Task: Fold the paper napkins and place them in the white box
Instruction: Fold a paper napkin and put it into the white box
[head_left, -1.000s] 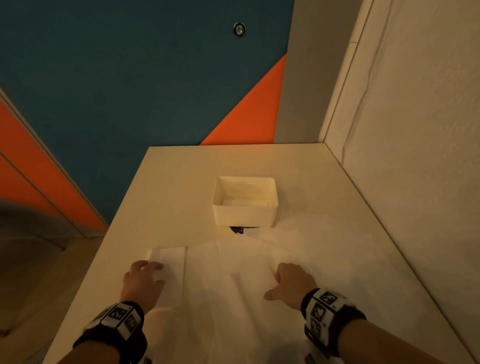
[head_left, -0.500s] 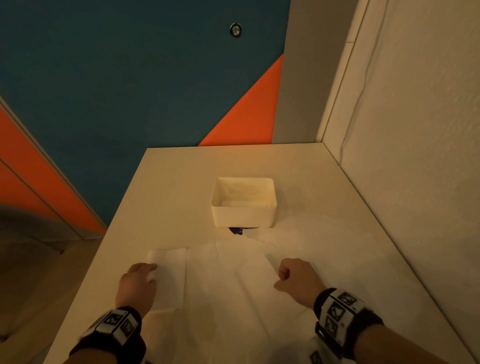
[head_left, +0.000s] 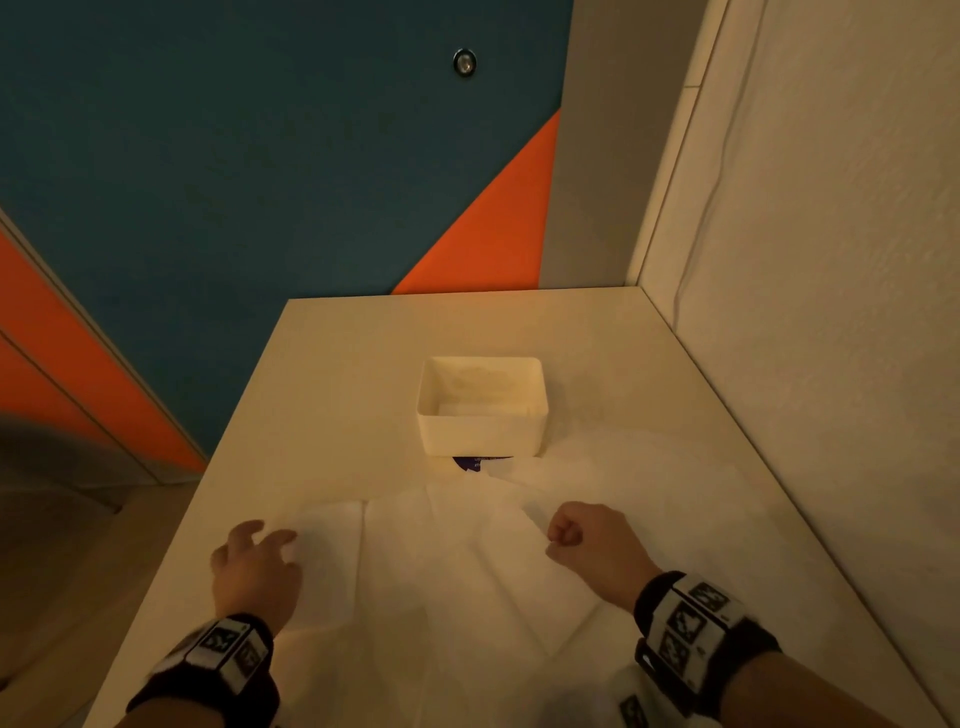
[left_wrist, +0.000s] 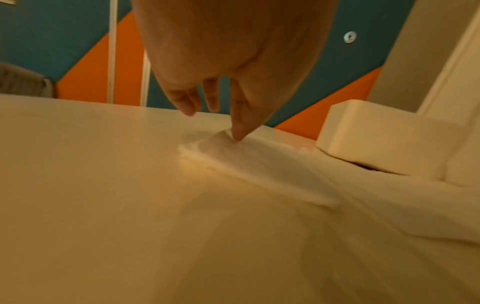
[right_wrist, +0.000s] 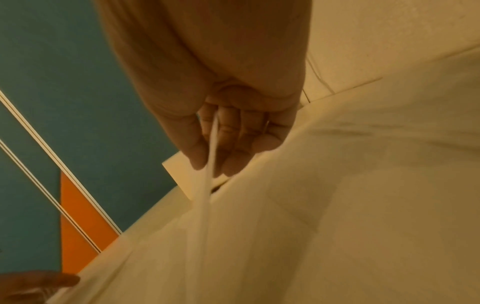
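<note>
My right hand (head_left: 587, 535) has lifted, now pinching the napkin (head_left: 467, 561) edge; my left hand (head_left: 254, 561) presses with spread fingers. Thin, limp paper: I hold corners.

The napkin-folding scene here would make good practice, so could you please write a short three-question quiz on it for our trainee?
1. True or false: the right hand pinches a napkin edge between thumb and fingers.
2. Which lies nearest the left hand? A) the white box B) the folded napkin C) the wall stud
3. Fill in: the white box stands on the table, just beyond the spread ______.

Key: 1 true; 2 B, a fingertip touches its corner; 3 napkins.
</note>
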